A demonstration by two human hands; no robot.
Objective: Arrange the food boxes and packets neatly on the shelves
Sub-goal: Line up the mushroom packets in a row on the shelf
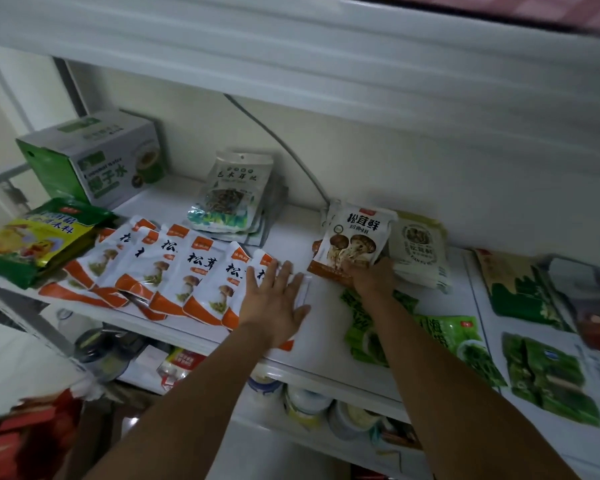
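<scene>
Left hand [274,299] lies flat at centre frame, fingers straight and spread, pressing on the right end of the fanned row of white-and-orange packets [174,271] that runs across the white shelf [326,327]. Just right of centre, the right hand [373,277] has its fingers curled round the bottom edge of the mushroom packet [354,237], tilted up in front of the pale packets [420,247]. Green box [97,157] upper left, green packets [465,337] lower right.
</scene>
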